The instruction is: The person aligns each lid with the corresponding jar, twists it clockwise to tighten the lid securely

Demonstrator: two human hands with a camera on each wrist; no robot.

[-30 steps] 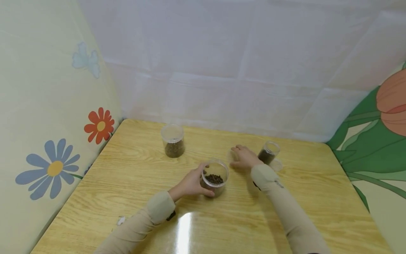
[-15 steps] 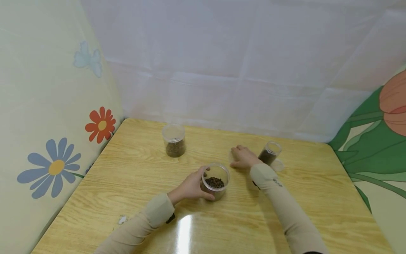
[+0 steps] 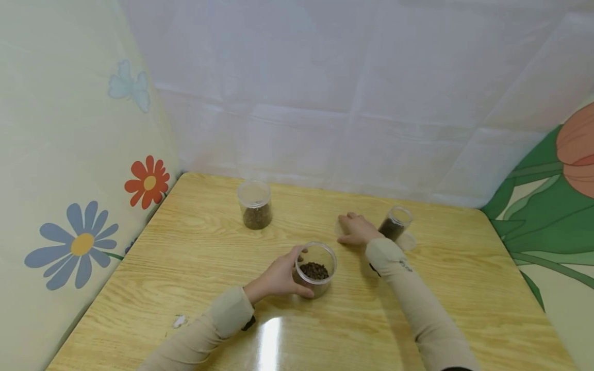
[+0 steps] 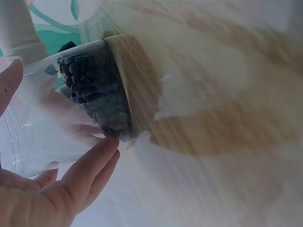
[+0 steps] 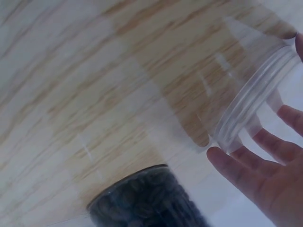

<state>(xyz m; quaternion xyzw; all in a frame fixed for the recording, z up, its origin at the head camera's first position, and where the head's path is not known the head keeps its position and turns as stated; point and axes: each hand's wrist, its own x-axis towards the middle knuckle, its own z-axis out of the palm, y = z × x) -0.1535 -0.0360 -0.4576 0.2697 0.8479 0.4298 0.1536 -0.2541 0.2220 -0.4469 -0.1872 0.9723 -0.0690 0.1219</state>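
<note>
My left hand (image 3: 277, 275) grips a clear round jar (image 3: 319, 287) from its left side, thumb at the front and fingers round the back. Small dark bean-like pieces (image 3: 314, 270) fill its lower part, and its mouth is uncovered. In the left wrist view the upright jar's base (image 4: 124, 90) sits at the tabletop. Farther back and to the right, my right hand (image 3: 359, 230) reaches over a clear round lid (image 5: 258, 92). Its fingertips hold the lid's ridged rim in the right wrist view, with the lid low over the wood.
Another clear jar (image 3: 255, 208), part filled with dark pieces, stands at the back left. A narrower jar (image 3: 393, 223) with dark contents stands beside my right wrist, a second clear lid (image 3: 407, 241) lying by its base. A white curtain (image 3: 334, 144) hangs behind the wooden table (image 3: 209, 247).
My left hand and its jar have come slightly toward me, away from the back of the table. My right hand stays in place at the lid.
</note>
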